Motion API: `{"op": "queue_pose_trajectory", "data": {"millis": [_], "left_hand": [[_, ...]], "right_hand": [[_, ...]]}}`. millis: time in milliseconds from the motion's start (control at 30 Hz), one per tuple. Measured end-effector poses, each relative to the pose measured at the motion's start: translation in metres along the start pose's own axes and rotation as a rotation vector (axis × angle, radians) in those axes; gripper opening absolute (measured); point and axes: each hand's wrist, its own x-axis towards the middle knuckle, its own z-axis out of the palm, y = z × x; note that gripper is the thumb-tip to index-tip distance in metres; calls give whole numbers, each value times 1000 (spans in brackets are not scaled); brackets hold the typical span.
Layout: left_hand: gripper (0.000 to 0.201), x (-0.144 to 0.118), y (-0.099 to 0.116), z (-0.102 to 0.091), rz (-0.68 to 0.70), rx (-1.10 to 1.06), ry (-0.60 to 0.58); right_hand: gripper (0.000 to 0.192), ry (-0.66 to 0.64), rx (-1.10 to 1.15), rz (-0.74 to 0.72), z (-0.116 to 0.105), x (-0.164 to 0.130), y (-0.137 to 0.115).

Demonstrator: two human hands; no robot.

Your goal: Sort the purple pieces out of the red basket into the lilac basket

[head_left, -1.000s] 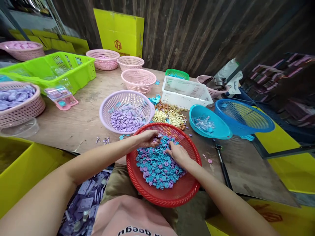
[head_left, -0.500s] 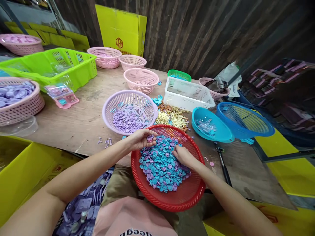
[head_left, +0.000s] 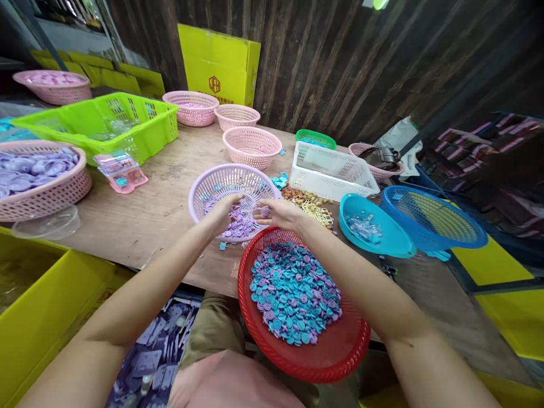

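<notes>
Both hands out over the lilac basket (head_left: 212, 184) on the table (head_left: 148, 209), beyond the red basket (head_left: 340, 351) of mixed teal and purple discs (head_left: 293, 292). Left hand (head_left: 223, 212) cupped palm-down above the purple discs (head_left: 238, 224) lying inside, contents hidden. Right hand (head_left: 278, 212) loosely half-open just beside it, a purple piece or two seemingly at the fingertips, hard to tell

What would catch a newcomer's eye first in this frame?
Nearest the camera, a red basket heaped with mixed teal and purple discs overhangs the table's front edge. Just behind it, the left hand and right hand hover over a lilac basket holding only purple discs. Blue, pink, white and green baskets spread across the wooden table beyond.
</notes>
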Motion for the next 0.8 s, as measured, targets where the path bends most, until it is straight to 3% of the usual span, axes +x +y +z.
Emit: {"op": "queue_pose_trajectory", "data": {"millis": [100, 167, 267, 400, 567, 800], "left_hand": [[37, 11, -3, -12, 282, 500, 173], [44, 9, -9, -13, 430, 710, 168], [39, -5, -21, 5, 578, 772, 15], [34, -18, -38, 56, 592, 857, -273], [23, -6, -53, 105, 433, 1190, -595], [10, 5, -62, 123, 430, 1379, -723]], "right_hand": [[13, 97, -388, -130, -1, 0, -14], [13, 115, -690, -216, -16, -11, -7], [13, 134, -1063, -179, -44, -30, 26], [10, 296, -1379, -117, -63, -45, 83], [12, 299, -1446, -146, -67, -65, 114], [12, 113, -1292, 9, -91, -94, 120]]}}
